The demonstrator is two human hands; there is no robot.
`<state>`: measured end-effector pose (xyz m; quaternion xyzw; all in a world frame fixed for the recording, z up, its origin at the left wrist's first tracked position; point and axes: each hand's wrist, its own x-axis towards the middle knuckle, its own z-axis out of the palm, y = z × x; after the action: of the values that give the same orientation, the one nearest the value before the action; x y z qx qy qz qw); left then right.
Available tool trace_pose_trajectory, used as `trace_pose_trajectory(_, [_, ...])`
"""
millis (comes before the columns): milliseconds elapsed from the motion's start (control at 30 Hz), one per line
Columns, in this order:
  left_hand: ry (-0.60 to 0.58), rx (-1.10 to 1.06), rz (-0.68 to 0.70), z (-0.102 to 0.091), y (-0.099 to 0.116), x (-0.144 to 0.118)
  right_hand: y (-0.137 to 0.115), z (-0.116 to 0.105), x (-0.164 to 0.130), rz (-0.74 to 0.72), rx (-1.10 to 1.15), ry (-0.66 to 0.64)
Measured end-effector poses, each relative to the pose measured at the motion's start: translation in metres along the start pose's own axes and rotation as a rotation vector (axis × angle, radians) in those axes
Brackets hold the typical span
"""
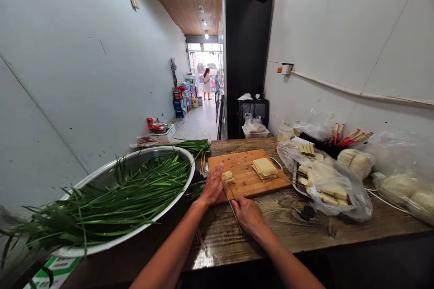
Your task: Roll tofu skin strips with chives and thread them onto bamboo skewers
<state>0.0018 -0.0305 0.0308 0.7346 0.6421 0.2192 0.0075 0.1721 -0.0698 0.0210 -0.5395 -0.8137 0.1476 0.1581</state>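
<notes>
My left hand rests palm down at the near left corner of a wooden cutting board, its fingers against small tofu-skin rolls. My right hand lies on the table just in front of the board, pinching a thin bamboo skewer that points toward the rolls. A stack of flat yellow tofu-skin sheets sits on the middle of the board.
A large metal basin of green chives fills the left. Loose skewers lie beside the board. A plastic-wrapped tray of finished skewers and several bags stand to the right. A person stands far off in the doorway.
</notes>
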Motion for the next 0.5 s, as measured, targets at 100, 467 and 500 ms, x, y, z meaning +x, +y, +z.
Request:
trace_pose_trajectory(100, [0.294, -0.039, -0.116, -0.011, -0.002, -0.015, -0.001, -0.002, -0.005, 0.01, -0.001, 0.005])
trace_pose_trajectory(467, [0.176, 0.125, -0.048, -0.016, 0.018, -0.053, 0.011, 0.015, 0.011, 0.118, 0.655, -0.14])
trace_pose_trajectory(500, [0.251, 0.06, -0.073, -0.019, 0.021, -0.055, 0.013, 0.014, 0.012, 0.138, 0.829, -0.193])
